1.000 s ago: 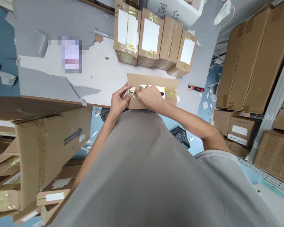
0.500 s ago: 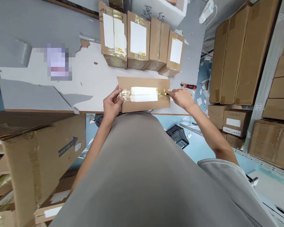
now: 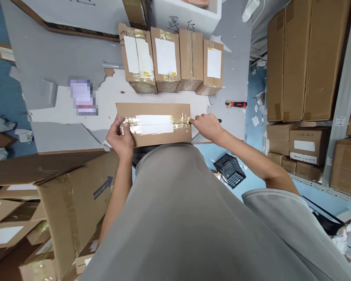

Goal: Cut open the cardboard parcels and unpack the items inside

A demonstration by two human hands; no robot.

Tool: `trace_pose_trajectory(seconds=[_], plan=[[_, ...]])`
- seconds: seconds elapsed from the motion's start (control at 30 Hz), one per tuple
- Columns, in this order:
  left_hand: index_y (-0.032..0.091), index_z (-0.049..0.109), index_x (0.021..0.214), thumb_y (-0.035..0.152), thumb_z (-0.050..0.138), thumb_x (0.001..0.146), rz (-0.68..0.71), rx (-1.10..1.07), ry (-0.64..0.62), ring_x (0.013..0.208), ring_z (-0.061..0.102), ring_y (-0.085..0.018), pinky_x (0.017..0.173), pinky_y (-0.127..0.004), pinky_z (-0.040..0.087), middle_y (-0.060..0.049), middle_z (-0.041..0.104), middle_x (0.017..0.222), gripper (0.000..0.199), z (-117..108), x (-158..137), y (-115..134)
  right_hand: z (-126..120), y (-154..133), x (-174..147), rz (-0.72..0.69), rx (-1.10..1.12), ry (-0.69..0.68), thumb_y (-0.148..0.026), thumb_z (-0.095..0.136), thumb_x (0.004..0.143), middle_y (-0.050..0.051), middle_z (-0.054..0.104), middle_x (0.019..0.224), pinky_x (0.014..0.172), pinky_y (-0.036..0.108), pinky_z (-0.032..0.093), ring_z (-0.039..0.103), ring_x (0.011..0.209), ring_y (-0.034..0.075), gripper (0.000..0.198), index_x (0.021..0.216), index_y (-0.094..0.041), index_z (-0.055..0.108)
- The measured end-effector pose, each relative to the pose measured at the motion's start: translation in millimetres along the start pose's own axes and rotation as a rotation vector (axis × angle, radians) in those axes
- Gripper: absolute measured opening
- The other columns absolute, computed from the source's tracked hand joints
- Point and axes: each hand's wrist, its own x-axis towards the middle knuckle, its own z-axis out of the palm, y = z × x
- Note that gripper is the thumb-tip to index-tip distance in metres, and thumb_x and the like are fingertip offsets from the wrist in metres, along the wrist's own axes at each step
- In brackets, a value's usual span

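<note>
A long, flat-lying cardboard box [image 3: 160,139] with a white label and shiny clear tape lies at the table's front edge, against my body. My left hand [image 3: 120,136] grips its left end, thumb on the top face. At the right end, my right hand [image 3: 207,127] is closed around a slim cutter [image 3: 219,120], whose dark rear end sticks out behind the hand. The cutter's yellowish front meets the taped seam at the box's right edge. Most of the cutter is hidden by my fingers.
Several taped boxes [image 3: 191,58] stand in a row behind. A red-and-black knife [image 3: 238,104] lies on the right of the table. A blurred-out item [image 3: 83,95] is at left. Below are a large carton [image 3: 84,203] and a black crate [image 3: 229,169]; shelved cartons [image 3: 295,62] line the right.
The box has slid left along the table with both hands. The cutter stays at its right end, and more of its rear shows now. My view has shifted a little.
</note>
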Motion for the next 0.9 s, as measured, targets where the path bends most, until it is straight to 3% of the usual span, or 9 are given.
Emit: trace_pose_trajectory(seconds=[0.23,0.43,0.57,0.67,0.77,0.9], plan=[[0.007,0.081,0.129,0.021,0.068,0.104,0.004,0.018,-0.022,0.149,0.076,-0.029,0.131,-0.043,0.059,-0.023,0.082,0.148,0.031,1.3,1.2,0.5,26.7,30.8,-9.2,0.032,0.031,0.034,-0.004,0.045,0.114,0.019,0.086,0.133,0.085,0.039,0.047,0.079,0.120,0.033,0.051,0.153,-0.022,0.073],[0.012,0.080,0.128,0.026,0.069,0.103,0.008,0.016,-0.042,0.151,0.074,-0.030,0.134,-0.045,0.056,-0.021,0.081,0.151,0.031,0.0,5.8,-7.0,96.0,54.1,8.0,-0.015,0.358,0.211,-0.027,0.042,0.123,0.014,0.083,0.146,0.092,0.037,0.054,0.077,0.129,0.032,0.041,0.153,-0.025,0.071],[0.014,0.079,0.128,0.028,0.069,0.103,-0.015,0.056,-0.064,0.152,0.073,-0.030,0.135,-0.045,0.055,-0.019,0.082,0.148,0.030,-2.6,9.1,-9.9,150.2,29.6,31.3,-0.002,0.687,0.282,-0.035,0.037,0.123,0.016,0.085,0.135,0.094,0.035,0.056,0.079,0.112,0.031,0.043,0.153,-0.020,0.063],[0.014,0.078,0.128,0.030,0.070,0.102,-0.025,0.078,-0.074,0.152,0.073,-0.029,0.135,-0.043,0.053,-0.020,0.081,0.148,0.032,-9.8,13.3,-10.9,177.6,-4.8,48.3,0.120,0.948,0.382,-0.042,0.028,0.123,0.016,0.085,0.129,0.096,0.034,0.058,0.080,0.106,0.028,0.046,0.149,-0.019,0.058],[0.014,0.077,0.130,0.037,0.072,0.101,-0.061,0.113,-0.089,0.144,0.077,-0.028,0.129,-0.041,0.058,-0.020,0.081,0.146,0.037,-22.3,20.5,-12.9,189.2,-34.9,65.2,0.340,1.136,0.482,-0.044,0.019,0.124,0.019,0.084,0.136,0.100,0.031,0.059,0.081,0.117,0.024,0.048,0.145,-0.020,0.054],[0.017,0.075,0.130,0.049,0.074,0.100,-0.157,0.183,-0.119,0.127,0.082,-0.025,0.117,-0.039,0.064,-0.018,0.081,0.144,0.044,-42.3,34.1,-18.0,185.6,-59.5,88.9,0.489,1.279,0.412,-0.038,0.024,0.120,0.022,0.081,0.146,0.109,0.030,0.059,0.078,0.129,0.020,0.041,0.140,-0.019,0.055]])
